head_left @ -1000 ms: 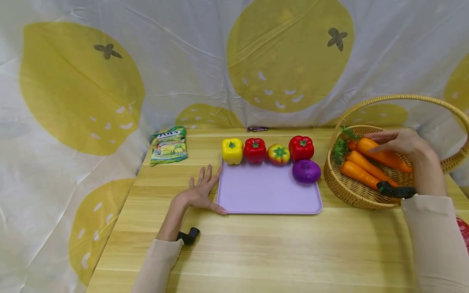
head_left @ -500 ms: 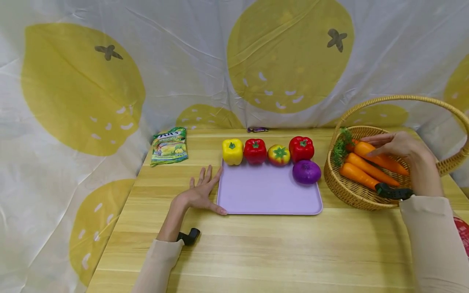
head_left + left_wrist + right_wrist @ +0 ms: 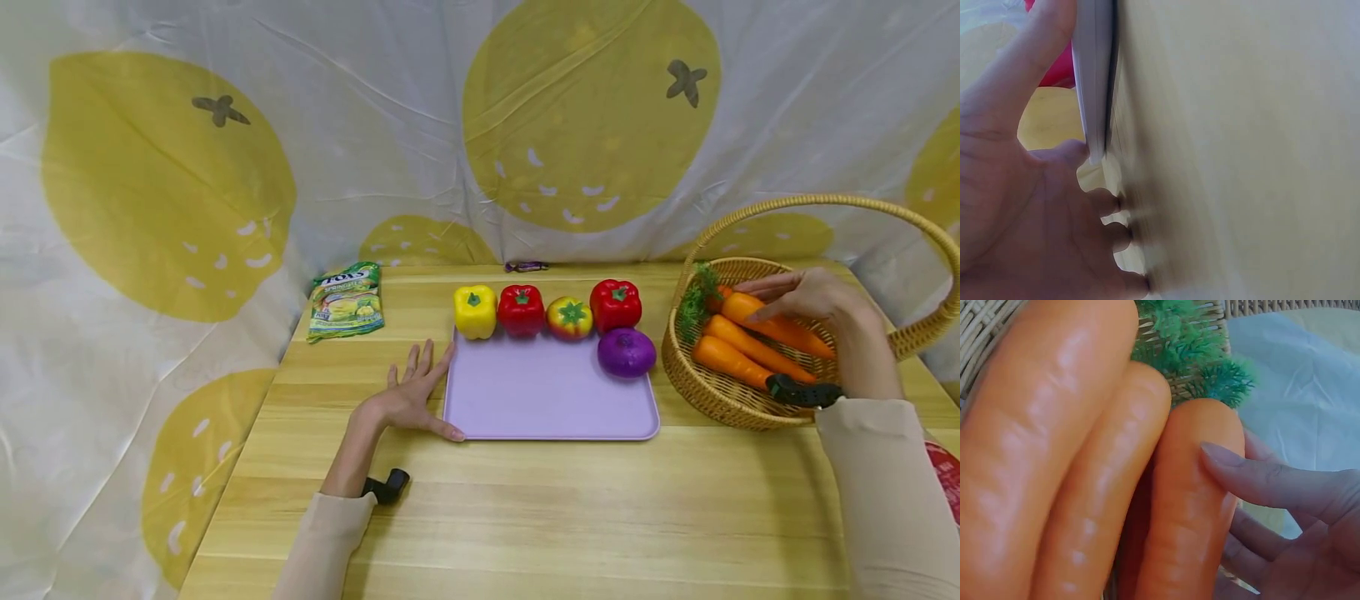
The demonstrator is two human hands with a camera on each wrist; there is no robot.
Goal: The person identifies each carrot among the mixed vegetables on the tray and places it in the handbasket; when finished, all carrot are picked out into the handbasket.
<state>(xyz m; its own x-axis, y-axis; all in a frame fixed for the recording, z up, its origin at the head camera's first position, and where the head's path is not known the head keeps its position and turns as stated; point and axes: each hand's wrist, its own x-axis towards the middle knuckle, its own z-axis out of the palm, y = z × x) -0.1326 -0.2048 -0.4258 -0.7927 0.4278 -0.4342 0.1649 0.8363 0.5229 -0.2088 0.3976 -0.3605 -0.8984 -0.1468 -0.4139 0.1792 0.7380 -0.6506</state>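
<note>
My right hand (image 3: pixel 813 304) is inside the wicker basket (image 3: pixel 697 392), gripping the rearmost orange carrot (image 3: pixel 787 332) with thumb on one side and fingers behind. In the right wrist view the thumb lies on that carrot's (image 3: pixel 1188 506) thick end. Beside it lie two more carrots, a middle one (image 3: pixel 757 347) and a front one (image 3: pixel 723 357), their green tops (image 3: pixel 697 296) toward the basket's left wall. My left hand (image 3: pixel 408 398) spreads its fingers at the left edge of the lilac tray (image 3: pixel 547 400); in the left wrist view, thumb and index finger are at the tray rim (image 3: pixel 1092 81).
Along the tray's back edge are a yellow pepper (image 3: pixel 476 312), two red peppers, left (image 3: pixel 521 310) and right (image 3: pixel 615 305), and a red-yellow fruit (image 3: pixel 569 318). A purple onion (image 3: pixel 627 352) sits at the right. Behind lie a candy bag (image 3: pixel 346 302) and a purple-wrapped sweet (image 3: pixel 527 267).
My right hand has shifted slightly left and down with the carrot in its grip, bringing it closer to the other carrots. The left hand and tray stay in place.
</note>
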